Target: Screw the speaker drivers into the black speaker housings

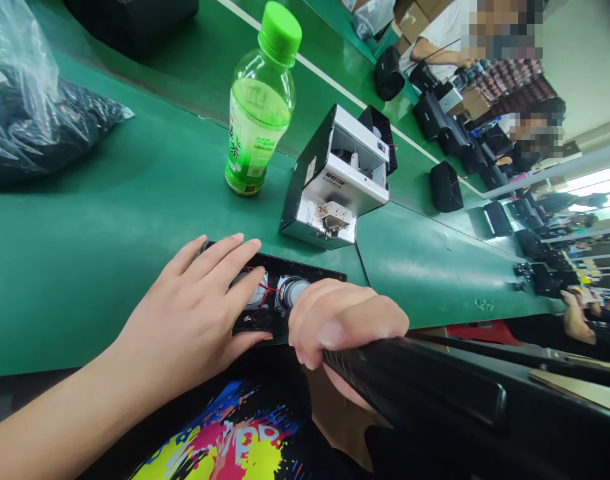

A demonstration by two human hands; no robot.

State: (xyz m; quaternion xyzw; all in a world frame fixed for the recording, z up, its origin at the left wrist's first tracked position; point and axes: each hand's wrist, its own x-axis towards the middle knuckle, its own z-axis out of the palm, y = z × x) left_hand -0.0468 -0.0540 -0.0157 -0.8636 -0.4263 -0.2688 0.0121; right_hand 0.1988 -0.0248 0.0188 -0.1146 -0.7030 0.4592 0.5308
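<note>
A black speaker panel point(309, 270) lies on the green bench, its back facing up. Two round speaker drivers and red wires show on it, including the driver point(295, 291) between my hands. My left hand point(199, 300) spans the panel's left end, fingers spread across toward the far edge and thumb at the near edge, holding it. My right hand point(345, 317) is wrapped round a black electric screwdriver point(435, 380), whose body runs toward the lower right. The fist hides the tool's tip and the panel's right part. Just beyond the panel stands a silver-and-black screw feeder point(355, 180).
A green-capped drink bottle point(259, 113) stands left of the feeder. A clear plastic bag point(39, 120) with dark contents lies at the far left. Black speaker housings point(445, 187) line the bench behind. Across it, co-workers sit, one in a white sleeve point(442, 40).
</note>
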